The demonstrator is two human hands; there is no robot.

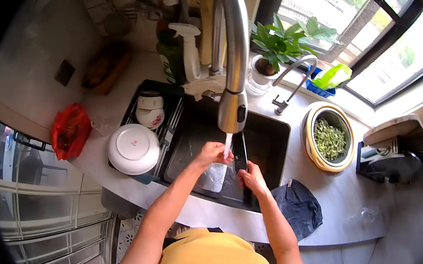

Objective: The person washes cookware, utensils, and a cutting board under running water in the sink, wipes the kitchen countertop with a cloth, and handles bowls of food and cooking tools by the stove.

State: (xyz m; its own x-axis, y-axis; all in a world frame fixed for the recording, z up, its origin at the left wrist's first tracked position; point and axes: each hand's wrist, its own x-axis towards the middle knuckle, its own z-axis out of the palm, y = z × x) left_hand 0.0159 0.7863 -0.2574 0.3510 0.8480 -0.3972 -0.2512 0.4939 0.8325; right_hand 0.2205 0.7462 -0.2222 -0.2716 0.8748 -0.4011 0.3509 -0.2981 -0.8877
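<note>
Water runs from the pull-down faucet over my left hand, whose fingers are curled inward above the sink. Whatever those fingers may hold is too small or hidden to make out. My right hand is closed around the handle end of a knife. The dark blade points away from me, just right of the water stream. Below my left hand is a whitish, translucent patch; I cannot tell whether it is falling water or clear plastic.
Left of the sink, an upturned white bowl and stacked cups sit by a rack, near a red bag. On the right are a pot of chopped greens, a dark cloth and a small tap. A potted plant stands behind.
</note>
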